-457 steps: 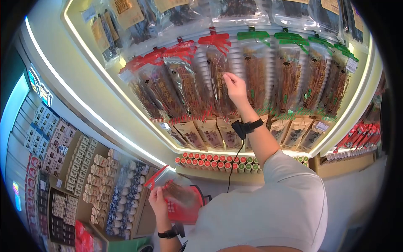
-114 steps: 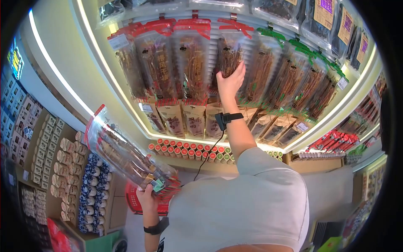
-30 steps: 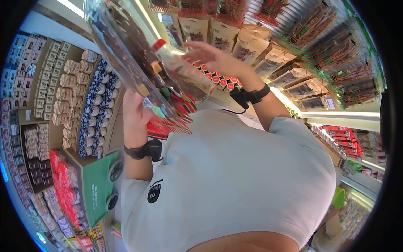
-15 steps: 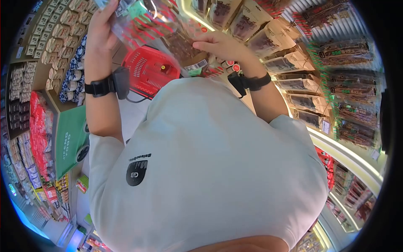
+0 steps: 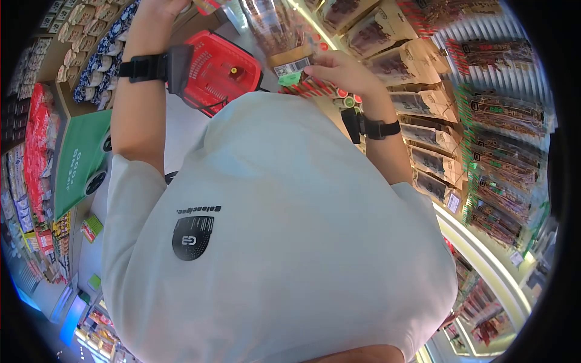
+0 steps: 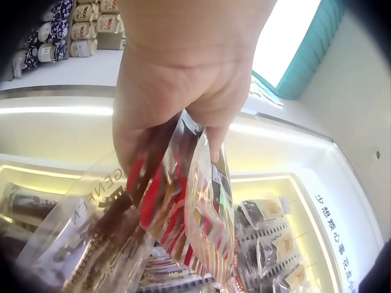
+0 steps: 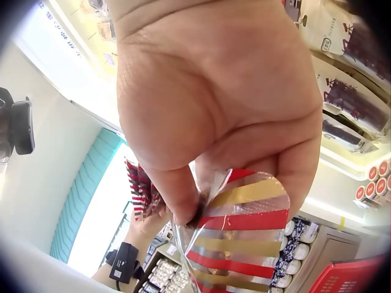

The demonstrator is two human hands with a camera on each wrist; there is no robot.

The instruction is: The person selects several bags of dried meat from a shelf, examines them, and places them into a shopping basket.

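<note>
Clear plastic with red and gold stripes fills the space beneath the right hand (image 7: 214,91) in the right wrist view: thumb and curled fingers pinch the striped end of a packet (image 7: 238,226). In the head view that packet slants across the top centre of the frame, brown contents showing through, with a barcode label (image 5: 293,66) near the fingers.

The left hand (image 5: 162,8) is partly cut off at the upper left of the head view — the left wrist view shows it more fully, thumb and fingers closed around the striped ends of clear packages (image 6: 177,213). How many packages it grips, I cannot tell.

Below and between the hands, a red basket (image 5: 209,91) sits at upper left of centre, a small yellow-centred object (image 5: 234,71) inside it. Brown paper pouches (image 5: 414,63) line the shelf at upper right, just beside the right hand — further right hang clear packs (image 5: 505,118). At left stands a green panel (image 5: 82,160).
</note>
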